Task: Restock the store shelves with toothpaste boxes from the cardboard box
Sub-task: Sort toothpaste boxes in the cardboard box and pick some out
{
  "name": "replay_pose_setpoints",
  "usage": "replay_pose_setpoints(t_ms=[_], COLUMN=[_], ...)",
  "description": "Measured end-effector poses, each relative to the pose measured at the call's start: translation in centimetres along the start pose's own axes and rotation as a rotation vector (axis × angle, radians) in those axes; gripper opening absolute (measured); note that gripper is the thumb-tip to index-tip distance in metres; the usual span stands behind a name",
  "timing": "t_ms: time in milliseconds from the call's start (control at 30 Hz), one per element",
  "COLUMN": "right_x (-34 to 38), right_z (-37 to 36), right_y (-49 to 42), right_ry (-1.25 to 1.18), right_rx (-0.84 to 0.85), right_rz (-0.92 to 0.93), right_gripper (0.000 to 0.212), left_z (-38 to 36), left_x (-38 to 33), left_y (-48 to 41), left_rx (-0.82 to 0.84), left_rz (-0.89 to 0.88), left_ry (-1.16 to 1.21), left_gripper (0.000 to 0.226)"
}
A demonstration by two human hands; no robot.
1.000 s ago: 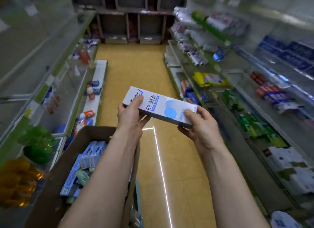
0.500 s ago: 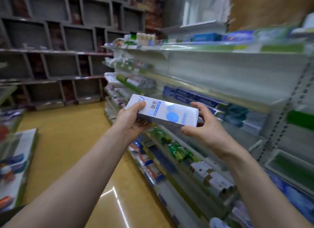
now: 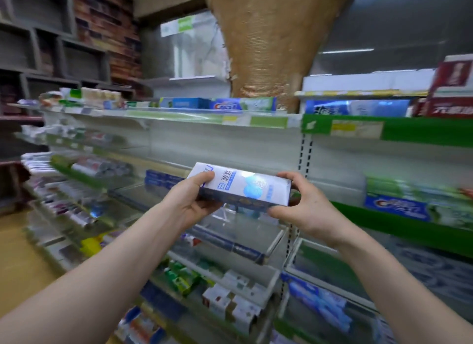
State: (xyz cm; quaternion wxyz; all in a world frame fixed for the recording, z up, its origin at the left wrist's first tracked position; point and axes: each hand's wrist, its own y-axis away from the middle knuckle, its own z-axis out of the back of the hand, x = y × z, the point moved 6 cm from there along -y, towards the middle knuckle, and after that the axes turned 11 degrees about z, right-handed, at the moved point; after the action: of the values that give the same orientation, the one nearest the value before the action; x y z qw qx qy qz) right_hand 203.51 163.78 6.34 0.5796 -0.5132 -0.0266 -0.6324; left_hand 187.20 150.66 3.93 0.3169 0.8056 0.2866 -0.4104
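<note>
While two hands point(image 3: 190, 203) point(image 3: 304, 208) grip it, one toothpaste box point(image 3: 245, 187)

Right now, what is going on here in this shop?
A person holds one white-and-blue toothpaste box with both hands, the left hand at one end and the right hand at the other. It is in front of the store shelves, not yet set down. Crest boxes lie on a higher shelf.

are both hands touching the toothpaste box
Touching. The head view shows the left hand gripping the left end of the toothpaste box, and the right hand pinching its right end.
</note>
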Motion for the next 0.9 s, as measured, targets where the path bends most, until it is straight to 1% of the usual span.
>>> replay_pose_setpoints(t_ms=[167,267,400,467,567,600,700,767,833,900], right_x=[-1.9,-3.4,-5.1,-6.1,-7.1,-7.4,-8.7,-9.6,-10.2,-10.6], right_z=[3.1,5.2,7.9,9.2,10.4,10.6,11.3,11.6,11.7,11.9], right_y=[-1.5,-2.6,-4.1,-4.7,-5.6,-5.8,-6.5,-6.8,-7.0,-7.2], right_ry=[0.084,0.138,0.154,0.133,0.095,0.095,0.138,0.137,0.149,0.156], right_rx=[-0.035,-0.071,-0.141,-0.198,-0.243,-0.242,-0.312,-0.360,-0.341,-0.329], right_rz=[-0.035,-0.081,-0.162,-0.204,-0.260,-0.287,-0.387,-0.471,-0.544,-0.579], right_gripper=[0.059,0.062,0.062,0.055,0.026,0.020,0.036,0.037,0.035,0.037], left_z=[-4.1,-6.3,-9.0,-10.3,-11.5,-11.7,-12.3,-12.7,-13.3,-14.0], left_x=[-0.2,-0.5,-1.0,-1.1,-1.4,-1.4,-1.5,-1.5,-1.3,-1.2], left_y=[-3.8,-6.5,-9.8,-11.0,-12.3,-12.8,-14.2,-15.4,-16.4,-17.3], left_rx=[0.110,0.165,0.241,0.293,0.362,0.386,0.451,0.456,0.440,0.436], left_rz=[0.037,0.071,0.097,0.107,0.137,0.153,0.170,0.157,0.154,0.150], left_ry=[-0.056,-0.094,-0.194,-0.257,-0.277,-0.278,-0.358,-0.450,-0.530,-0.601], left_gripper=[0.009,0.011,0.008,0.009,0.019,0.021,0.025,0.027,0.031,0.034])
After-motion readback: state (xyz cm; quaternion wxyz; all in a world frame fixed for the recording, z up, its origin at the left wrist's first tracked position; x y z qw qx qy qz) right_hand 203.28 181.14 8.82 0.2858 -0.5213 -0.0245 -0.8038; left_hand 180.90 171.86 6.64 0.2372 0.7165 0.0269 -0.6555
